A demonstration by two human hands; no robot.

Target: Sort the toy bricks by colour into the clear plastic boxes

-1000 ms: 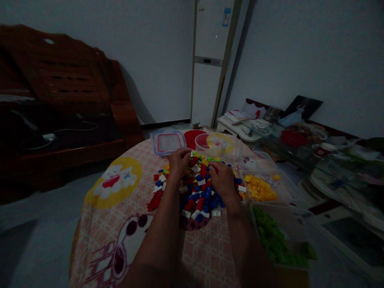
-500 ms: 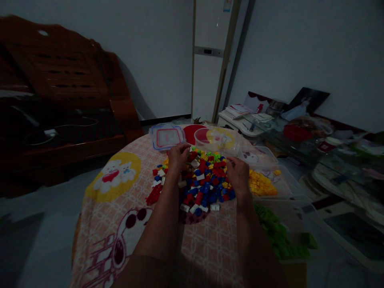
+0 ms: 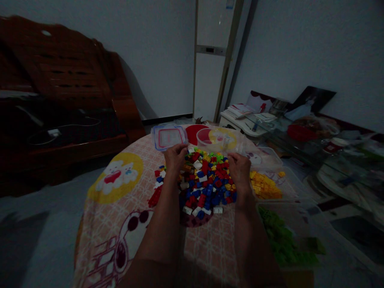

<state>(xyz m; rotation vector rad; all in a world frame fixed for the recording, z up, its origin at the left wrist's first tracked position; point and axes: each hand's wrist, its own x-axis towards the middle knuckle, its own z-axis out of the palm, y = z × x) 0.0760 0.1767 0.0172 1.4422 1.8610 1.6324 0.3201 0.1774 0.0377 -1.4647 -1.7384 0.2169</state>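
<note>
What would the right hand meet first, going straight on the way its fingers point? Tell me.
Likely the green blocks in the mixed pile, just left of the right hand; its height is unclear, so it might pass over them.

the room was dim, its light grey and weak. a pale wall filled the upper left and centre, with a dark baseboard along its foot; another pale wall spanned the upper right. a carved, reddish-brown wooden bench stood at the left above a greyish floor. a tall white cabinet-like unit rose at upper centre. a cloth-covered round table occupied lower centre, and a cluttered glass-topped table ran along the right.
</note>
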